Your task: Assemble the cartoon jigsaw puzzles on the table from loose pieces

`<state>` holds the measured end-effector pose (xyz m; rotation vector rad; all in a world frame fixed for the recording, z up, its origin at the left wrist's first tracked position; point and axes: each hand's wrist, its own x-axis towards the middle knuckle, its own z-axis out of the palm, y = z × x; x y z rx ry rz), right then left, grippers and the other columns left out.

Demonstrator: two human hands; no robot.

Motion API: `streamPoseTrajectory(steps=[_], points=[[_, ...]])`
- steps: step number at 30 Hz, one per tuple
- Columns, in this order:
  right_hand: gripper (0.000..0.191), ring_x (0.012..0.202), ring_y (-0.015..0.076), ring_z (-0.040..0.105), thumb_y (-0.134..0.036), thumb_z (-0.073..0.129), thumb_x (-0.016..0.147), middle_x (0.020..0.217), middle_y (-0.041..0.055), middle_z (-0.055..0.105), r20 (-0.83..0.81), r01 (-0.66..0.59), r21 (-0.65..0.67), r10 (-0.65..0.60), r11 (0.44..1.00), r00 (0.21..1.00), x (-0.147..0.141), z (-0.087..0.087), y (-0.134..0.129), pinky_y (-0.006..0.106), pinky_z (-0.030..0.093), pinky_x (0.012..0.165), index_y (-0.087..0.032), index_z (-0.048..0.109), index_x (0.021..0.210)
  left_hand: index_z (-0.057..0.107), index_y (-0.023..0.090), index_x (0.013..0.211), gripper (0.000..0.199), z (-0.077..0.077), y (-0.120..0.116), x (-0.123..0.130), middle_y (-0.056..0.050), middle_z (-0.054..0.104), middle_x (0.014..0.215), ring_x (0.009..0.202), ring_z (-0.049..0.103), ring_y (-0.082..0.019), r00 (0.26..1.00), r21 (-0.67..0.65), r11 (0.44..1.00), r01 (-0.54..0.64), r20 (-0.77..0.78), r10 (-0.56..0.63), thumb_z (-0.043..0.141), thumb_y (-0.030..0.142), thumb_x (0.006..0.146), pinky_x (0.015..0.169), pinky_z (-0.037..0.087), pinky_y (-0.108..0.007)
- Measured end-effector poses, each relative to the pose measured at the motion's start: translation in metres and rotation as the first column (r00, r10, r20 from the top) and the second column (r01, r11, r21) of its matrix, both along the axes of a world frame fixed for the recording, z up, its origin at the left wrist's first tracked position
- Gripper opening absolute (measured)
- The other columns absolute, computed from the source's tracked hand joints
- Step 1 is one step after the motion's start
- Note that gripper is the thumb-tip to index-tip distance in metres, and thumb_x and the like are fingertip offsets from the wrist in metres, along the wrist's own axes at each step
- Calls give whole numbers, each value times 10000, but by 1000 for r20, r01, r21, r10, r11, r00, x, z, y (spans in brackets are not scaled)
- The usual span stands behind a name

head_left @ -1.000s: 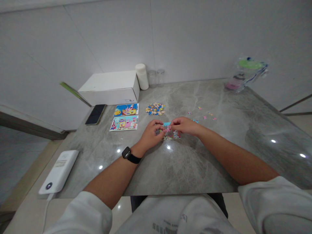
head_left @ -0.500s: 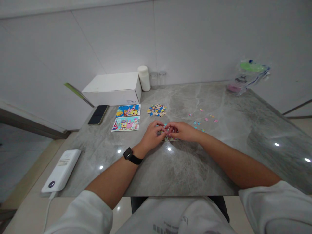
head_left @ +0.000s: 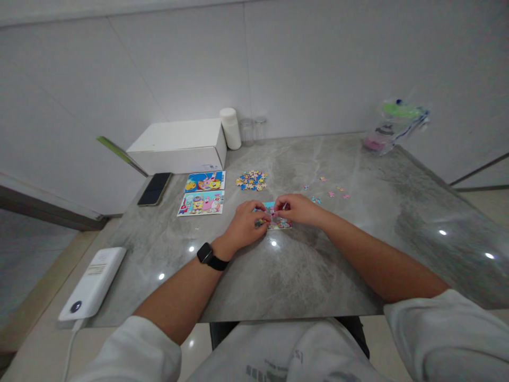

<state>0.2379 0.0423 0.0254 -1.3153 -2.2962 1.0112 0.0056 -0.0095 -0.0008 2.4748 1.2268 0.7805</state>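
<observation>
A partly hidden jigsaw puzzle [head_left: 281,224] with a colourful cartoon picture lies flat on the grey table, between my hands. My left hand [head_left: 247,223] rests over its left side, fingers apart and curved, with the fingertips on the puzzle and some of its pieces showing beneath them. Over the upper right part, my right hand [head_left: 297,208] has thumb and fingers pinched on a small jigsaw piece, mostly hidden by the fingers. Several loose pieces [head_left: 331,194] are scattered to the right, and a heap of blue and yellow pieces [head_left: 252,181] sits beyond my left hand.
Two cartoon picture cards [head_left: 201,203] lie at the left, beside a phone [head_left: 155,189]. Behind them stand a white box [head_left: 177,148], a white bottle [head_left: 230,130] and two clear jars [head_left: 260,131]. A white power bank [head_left: 93,284] is near the left edge; a plastic bag [head_left: 395,127] stands back right.
My hands have moved slightly apart, and more of the puzzle shows between them. The right fingers have shifted up toward its far edge. The whole view has moved a little.
</observation>
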Motion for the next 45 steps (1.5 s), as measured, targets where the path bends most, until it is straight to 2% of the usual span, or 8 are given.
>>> streamPoseTrajectory(steps=[9,16,26,31,37,45], points=[[98,735,150,671,-204,708,837,807,3,765,33,-29,-80,32,996,999,-3,-7,-2,241,453,697,-197,771,913,840,308,945,113,5,-2,0,-45,675,1002,978,611,-219,992,-5,998,61,-109,-61,731,318,916,975,443,-437],[89,730,151,668,-197,731,841,795,7,766,119,-32,-11,33,999,992,-7,-6,-6,241,428,691,-205,786,911,845,330,931,111,3,-3,-2,-43,675,987,981,599,-225,988,4,996,84,-134,-83,734,339,922,969,425,-442],[102,829,188,676,-236,726,872,912,49,788,272,-67,185,15,980,962,-12,-10,-11,273,410,734,-210,796,941,840,315,931,105,5,-3,-2,-45,688,991,988,603,-231,986,6,996,92,-140,-91,738,333,914,986,426,-454],[110,859,193,672,-231,738,866,943,63,777,282,-73,193,16,978,959,-12,-7,-11,274,419,764,-206,793,958,838,308,923,110,7,-4,-1,-48,694,992,997,604,-235,986,-16,996,87,-142,-89,730,331,916,990,431,-453],[144,872,189,658,-176,664,898,964,53,771,234,6,252,-67,968,970,-3,4,-4,280,423,787,-210,780,977,836,307,931,120,7,-5,0,-48,687,988,994,609,-234,987,-17,996,92,-132,-94,718,328,923,997,436,-454],[134,899,207,661,-186,713,877,965,75,762,298,-121,218,52,968,953,-7,-5,-7,288,424,807,-208,805,971,833,305,911,113,6,-4,-1,-43,702,985,994,621,-234,990,-19,995,94,-107,-96,721,317,922,1004,431,-462]])
